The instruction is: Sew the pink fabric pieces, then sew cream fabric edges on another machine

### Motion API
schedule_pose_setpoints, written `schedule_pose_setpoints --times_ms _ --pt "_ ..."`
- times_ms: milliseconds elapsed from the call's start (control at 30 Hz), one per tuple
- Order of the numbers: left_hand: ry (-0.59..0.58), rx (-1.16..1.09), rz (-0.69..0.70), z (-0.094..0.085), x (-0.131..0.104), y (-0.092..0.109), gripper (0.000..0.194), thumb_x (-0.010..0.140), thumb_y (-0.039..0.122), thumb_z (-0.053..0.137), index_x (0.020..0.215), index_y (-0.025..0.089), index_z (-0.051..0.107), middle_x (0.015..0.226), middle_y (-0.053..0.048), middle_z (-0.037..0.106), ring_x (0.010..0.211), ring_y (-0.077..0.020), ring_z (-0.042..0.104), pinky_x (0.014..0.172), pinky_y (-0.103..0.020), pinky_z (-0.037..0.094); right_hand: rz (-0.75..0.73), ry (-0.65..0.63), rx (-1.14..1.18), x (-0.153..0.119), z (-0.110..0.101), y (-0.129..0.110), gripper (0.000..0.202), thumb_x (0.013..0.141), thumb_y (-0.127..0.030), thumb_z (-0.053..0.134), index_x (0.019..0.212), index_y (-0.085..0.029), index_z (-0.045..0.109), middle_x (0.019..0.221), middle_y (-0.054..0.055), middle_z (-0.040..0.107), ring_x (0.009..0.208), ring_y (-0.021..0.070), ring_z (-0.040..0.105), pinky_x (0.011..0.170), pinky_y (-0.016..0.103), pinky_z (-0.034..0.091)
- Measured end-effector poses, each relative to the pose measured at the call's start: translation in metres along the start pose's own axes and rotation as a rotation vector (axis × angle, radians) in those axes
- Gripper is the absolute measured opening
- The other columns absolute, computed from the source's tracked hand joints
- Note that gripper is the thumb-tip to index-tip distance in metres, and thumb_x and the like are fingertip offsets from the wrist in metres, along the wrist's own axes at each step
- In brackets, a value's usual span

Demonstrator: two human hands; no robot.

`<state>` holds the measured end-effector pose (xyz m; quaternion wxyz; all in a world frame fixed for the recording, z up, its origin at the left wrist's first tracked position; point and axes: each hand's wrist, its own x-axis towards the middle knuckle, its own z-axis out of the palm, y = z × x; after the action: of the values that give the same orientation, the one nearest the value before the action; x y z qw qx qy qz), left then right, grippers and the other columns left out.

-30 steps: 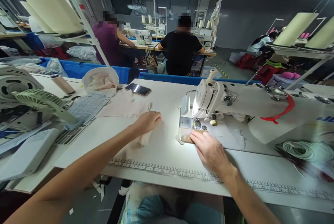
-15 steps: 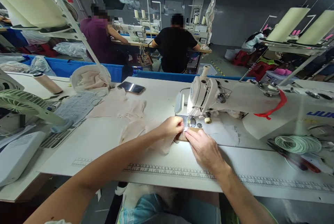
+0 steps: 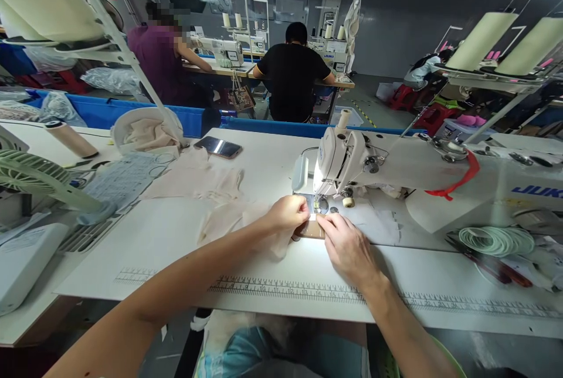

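The white sewing machine (image 3: 347, 158) stands on the table with its lit needle area just beyond my hands. My left hand (image 3: 290, 212) is closed in a pinch at the left of the needle area, by the pale thin fabric (image 3: 233, 219); what its fingertips hold is too small to make out. Fingers pressed together, my right hand (image 3: 347, 244) rests its tips on the right part of a brown flat piece (image 3: 313, 229) in front of the needle. A small white bit lies at that piece's far edge, between both hands.
A phone (image 3: 219, 147), a bowl with fabric (image 3: 147, 131) and a green fan (image 3: 39, 175) are at the left. Green cord (image 3: 497, 241) and dark-handled tools lie at the right. A printed ruler (image 3: 285, 291) runs along the front edge. Two people sit beyond the table.
My right hand has shifted slightly right, uncovering more of the brown piece and the white bit. My left hand stays nearly in place. The whole view has shifted slightly.
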<state>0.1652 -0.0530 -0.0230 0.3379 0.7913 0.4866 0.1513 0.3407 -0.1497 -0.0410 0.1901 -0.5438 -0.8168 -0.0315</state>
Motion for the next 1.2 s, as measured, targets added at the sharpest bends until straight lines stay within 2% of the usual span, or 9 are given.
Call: schedule_pose_setpoints --times_ms 100,200,267,400,467,533,700,1000,1200 --pt "-0.012 0.028 -0.012 -0.001 0.000 0.002 0.012 0.078 0.015 0.055 0.068 0.019 0.054 0.076 -0.001 0.069 0.073 -0.0176 0.062 0.062 -0.027 0.041 -0.006 -0.028 -0.074 0.002 0.001 -0.001 0.045 0.093 -0.010 0.042 0.132 -0.020 0.061 0.107 0.008 0.063 0.088 0.0226 0.059 0.073 0.035 0.046" --pt "-0.025 0.129 -0.015 -0.003 -0.002 0.005 0.009 0.083 0.019 0.056 0.074 0.019 0.058 0.082 -0.001 0.070 0.076 -0.0179 0.063 0.063 -0.027 0.042 -0.030 -0.036 -0.147 0.005 0.001 -0.002 0.040 0.092 -0.011 0.046 0.125 -0.020 0.065 0.106 0.008 0.063 0.085 0.0214 0.057 0.070 0.033 0.043" --pt "0.043 0.292 0.042 -0.003 -0.007 0.007 0.007 0.086 0.021 0.056 0.082 0.019 0.061 0.090 -0.002 0.070 0.084 -0.0204 0.063 0.066 -0.029 0.044 -0.043 -0.036 -0.172 0.006 0.001 -0.003 0.036 0.093 -0.011 0.047 0.123 -0.020 0.066 0.105 0.008 0.063 0.083 0.0204 0.056 0.068 0.032 0.042" --pt "0.182 0.616 0.393 0.004 -0.027 0.004 0.018 0.093 0.014 0.044 0.088 0.015 0.062 0.100 -0.011 0.065 0.093 -0.0254 0.060 0.074 -0.036 0.049 -0.047 -0.031 -0.172 0.007 -0.001 -0.005 0.031 0.095 -0.012 0.047 0.118 -0.019 0.067 0.104 0.008 0.065 0.078 0.0178 0.055 0.064 0.030 0.040" --pt "0.184 0.633 0.562 0.013 -0.037 -0.001 0.022 0.094 0.011 0.040 0.091 0.014 0.062 0.099 -0.012 0.065 0.093 -0.0249 0.059 0.078 -0.037 0.051 -0.049 -0.026 -0.174 0.006 -0.001 -0.005 0.029 0.096 -0.013 0.047 0.116 -0.019 0.068 0.102 0.008 0.065 0.076 0.0175 0.054 0.064 0.030 0.040" --pt "0.201 0.607 0.634 0.022 -0.044 -0.007 0.023 0.092 0.009 0.040 0.098 0.013 0.062 0.100 -0.013 0.065 0.096 -0.0251 0.059 0.080 -0.037 0.054 -0.050 -0.017 -0.178 0.006 -0.001 -0.006 0.030 0.095 -0.014 0.048 0.117 -0.019 0.068 0.101 0.008 0.066 0.076 0.0179 0.055 0.064 0.030 0.040" --pt "0.217 0.572 0.647 0.033 -0.045 -0.019 0.026 0.090 0.012 0.043 0.107 0.008 0.063 0.106 -0.015 0.065 0.101 -0.0259 0.059 0.083 -0.036 0.056 -0.057 -0.004 -0.168 0.006 -0.002 -0.006 0.035 0.094 -0.013 0.050 0.124 -0.019 0.066 0.102 0.007 0.066 0.080 0.0192 0.058 0.066 0.031 0.041" --pt "0.158 0.665 0.602 0.028 -0.026 -0.012 0.022 0.092 0.015 0.045 0.096 0.008 0.066 0.100 -0.016 0.064 0.096 -0.0263 0.056 0.083 -0.036 0.054 0.079 0.089 -0.184 0.004 0.003 0.018 0.043 0.088 -0.005 0.044 0.120 -0.020 0.069 0.102 0.007 0.067 0.079 0.0195 0.061 0.067 0.031 0.043" --pt "0.155 0.671 0.573 0.032 -0.016 -0.012 0.023 0.093 0.019 0.045 0.089 0.010 0.066 0.100 -0.016 0.063 0.094 -0.0267 0.054 0.080 -0.036 0.053 0.079 0.086 -0.146 0.004 0.004 0.022 0.043 0.087 -0.005 0.042 0.116 -0.020 0.070 0.101 0.007 0.067 0.080 0.0198 0.064 0.067 0.030 0.046"
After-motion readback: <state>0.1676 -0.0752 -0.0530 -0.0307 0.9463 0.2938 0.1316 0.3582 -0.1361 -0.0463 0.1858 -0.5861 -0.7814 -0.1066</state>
